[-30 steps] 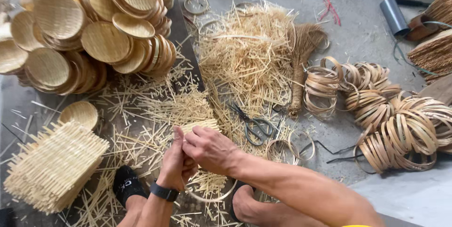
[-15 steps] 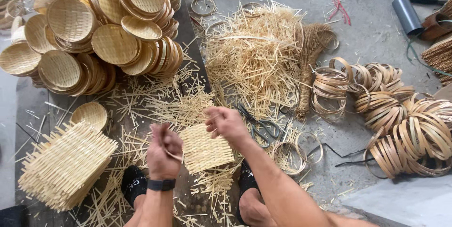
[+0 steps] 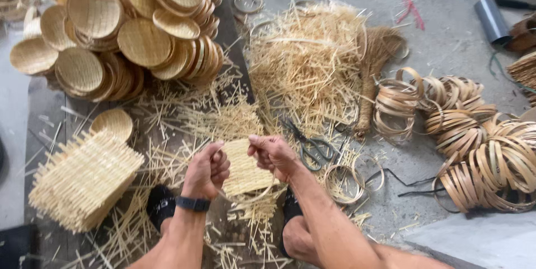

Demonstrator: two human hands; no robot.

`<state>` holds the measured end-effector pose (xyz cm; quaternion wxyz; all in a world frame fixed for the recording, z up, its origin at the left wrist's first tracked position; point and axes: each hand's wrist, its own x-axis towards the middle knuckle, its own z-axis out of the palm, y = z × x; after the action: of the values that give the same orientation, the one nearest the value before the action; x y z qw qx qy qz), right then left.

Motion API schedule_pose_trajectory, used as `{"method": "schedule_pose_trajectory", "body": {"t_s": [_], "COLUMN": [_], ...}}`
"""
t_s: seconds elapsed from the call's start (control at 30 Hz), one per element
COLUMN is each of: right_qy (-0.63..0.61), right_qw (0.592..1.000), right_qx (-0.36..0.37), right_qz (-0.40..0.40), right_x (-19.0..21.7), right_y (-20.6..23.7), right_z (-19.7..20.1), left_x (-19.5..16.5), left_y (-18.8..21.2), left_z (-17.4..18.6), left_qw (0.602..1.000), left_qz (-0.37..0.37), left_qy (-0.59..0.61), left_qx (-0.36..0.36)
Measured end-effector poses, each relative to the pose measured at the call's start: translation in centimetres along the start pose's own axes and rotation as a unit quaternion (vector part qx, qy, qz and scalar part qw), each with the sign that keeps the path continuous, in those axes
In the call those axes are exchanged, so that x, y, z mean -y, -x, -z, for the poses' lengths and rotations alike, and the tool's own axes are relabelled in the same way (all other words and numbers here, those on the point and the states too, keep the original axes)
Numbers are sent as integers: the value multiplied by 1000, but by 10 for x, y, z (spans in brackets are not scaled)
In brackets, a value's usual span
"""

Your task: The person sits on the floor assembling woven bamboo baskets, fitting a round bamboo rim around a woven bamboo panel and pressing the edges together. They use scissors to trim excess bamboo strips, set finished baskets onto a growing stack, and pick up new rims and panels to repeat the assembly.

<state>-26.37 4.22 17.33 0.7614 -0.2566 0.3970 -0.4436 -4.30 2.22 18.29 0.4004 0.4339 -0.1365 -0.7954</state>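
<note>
Both hands, left [image 3: 206, 169] and right [image 3: 272, 153], pinch the woven mat [image 3: 244, 169]; best to keep my pull even so the weave stays flat.

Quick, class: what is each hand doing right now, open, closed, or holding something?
Left hand: closed on the left edge of the woven mat.
Right hand: closed, pinching the same mat's top right edge.

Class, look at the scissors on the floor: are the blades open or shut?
Cannot tell. The scissors lie flat right of the right hand, handle loops visible, but straw covers much of the blades.
</note>
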Motion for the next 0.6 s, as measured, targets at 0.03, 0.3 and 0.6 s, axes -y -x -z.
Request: {"method": "schedule_pose_trajectory", "body": {"t_s": [0.03,0.3,0.6], "right_qy": [40,181,293], "right_qw": [999,976,921], "right_qx": [-20,-122,-257], "right_qz": [6,14,18], "right_x": [0,2,-74], "right_y": [-4,-12,-44], "right_z": [1,33,71], "left_x": [0,8,64], "left_y": [-4,-42,-81], "left_z": [1,22,90], "left_qw": [1000,998,932], "left_qz": [5,-27,-102], "left_qy": [20,41,-280], "left_qx": [13,-45,-205]}}
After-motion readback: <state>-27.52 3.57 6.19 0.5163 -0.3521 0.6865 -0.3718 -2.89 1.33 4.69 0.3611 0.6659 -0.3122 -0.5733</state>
